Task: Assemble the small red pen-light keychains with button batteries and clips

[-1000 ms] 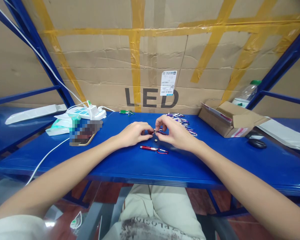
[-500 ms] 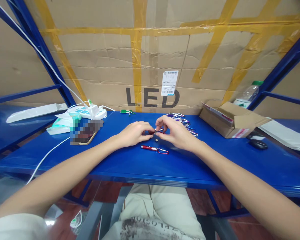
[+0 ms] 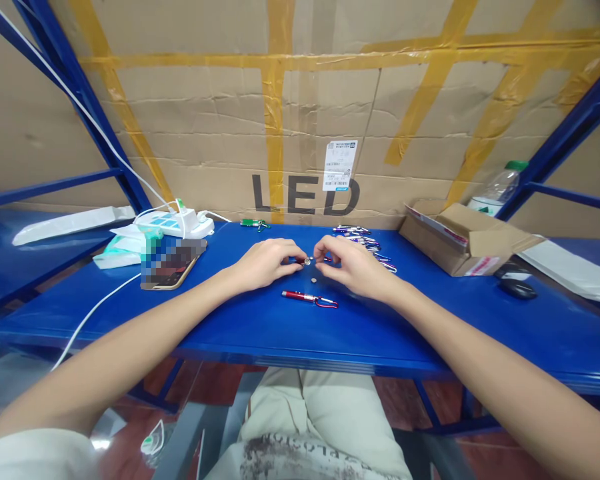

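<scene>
My left hand (image 3: 270,265) rests on the blue table (image 3: 220,320), its thumb and fingertips pinched at small round metal pieces (image 3: 307,262). What exactly lies between those fingertips is too small to tell. Just to the right is my right hand (image 3: 347,265), fingers curled, with thumb and forefinger apart; a small reddish piece shows behind its fingers. Another small round disc (image 3: 314,281) lies on the table below the gap between the hands. Nearer me, a red pen-shaped light (image 3: 307,299) with a red carabiner clip lies flat.
Several purple and blue clip lights (image 3: 353,231) lie behind my right hand. A green one (image 3: 254,224) is at the back edge. Left are a phone (image 3: 180,267) and power strip (image 3: 195,225); right, an open cardboard box (image 3: 455,247) and black mouse (image 3: 517,288).
My hands have moved slightly apart. The right thumb and forefinger have parted, and small round pieces now show by my left fingertips.
</scene>
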A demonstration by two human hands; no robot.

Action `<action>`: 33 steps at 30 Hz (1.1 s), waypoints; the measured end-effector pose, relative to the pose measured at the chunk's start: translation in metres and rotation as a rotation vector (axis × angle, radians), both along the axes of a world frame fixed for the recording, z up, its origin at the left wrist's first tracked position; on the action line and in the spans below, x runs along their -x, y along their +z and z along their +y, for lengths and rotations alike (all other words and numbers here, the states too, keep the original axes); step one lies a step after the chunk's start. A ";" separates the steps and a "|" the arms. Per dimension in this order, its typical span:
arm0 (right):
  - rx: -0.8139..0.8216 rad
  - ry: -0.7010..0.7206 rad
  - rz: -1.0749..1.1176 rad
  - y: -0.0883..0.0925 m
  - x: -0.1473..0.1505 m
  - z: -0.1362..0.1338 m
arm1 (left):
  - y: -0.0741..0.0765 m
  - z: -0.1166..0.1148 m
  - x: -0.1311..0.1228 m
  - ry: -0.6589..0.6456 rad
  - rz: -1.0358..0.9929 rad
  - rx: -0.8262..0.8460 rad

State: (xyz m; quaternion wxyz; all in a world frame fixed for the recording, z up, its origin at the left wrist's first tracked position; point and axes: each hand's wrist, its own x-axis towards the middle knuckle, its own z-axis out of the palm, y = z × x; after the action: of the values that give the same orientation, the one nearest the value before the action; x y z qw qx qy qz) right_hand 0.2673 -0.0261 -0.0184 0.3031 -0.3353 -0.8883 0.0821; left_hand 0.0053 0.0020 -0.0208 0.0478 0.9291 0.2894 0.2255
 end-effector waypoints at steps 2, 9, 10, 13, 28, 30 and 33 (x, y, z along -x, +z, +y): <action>-0.024 0.009 0.055 0.004 0.002 -0.005 | 0.001 -0.001 0.000 0.013 0.014 -0.011; -0.020 0.045 0.049 0.008 0.004 -0.011 | 0.000 0.000 -0.001 -0.004 -0.054 0.133; -0.018 0.044 0.033 0.007 0.004 -0.011 | 0.000 0.001 -0.002 -0.011 -0.079 0.178; -0.040 0.048 0.016 0.007 0.004 -0.010 | -0.001 0.002 -0.002 -0.027 -0.120 0.249; 0.120 0.082 -0.181 -0.012 -0.002 0.006 | 0.003 0.003 0.003 0.062 0.052 0.049; 0.135 0.081 -0.163 -0.013 -0.001 0.006 | 0.004 0.003 0.002 0.093 0.063 0.041; 0.166 0.089 -0.140 -0.013 0.001 0.005 | 0.004 0.004 0.002 0.146 0.084 0.028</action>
State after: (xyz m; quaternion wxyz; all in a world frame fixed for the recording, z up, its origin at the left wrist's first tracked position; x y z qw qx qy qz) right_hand 0.2665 -0.0213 -0.0310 0.2073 -0.3243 -0.9115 0.1452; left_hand 0.0032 0.0055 -0.0167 0.0322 0.9133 0.3612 0.1852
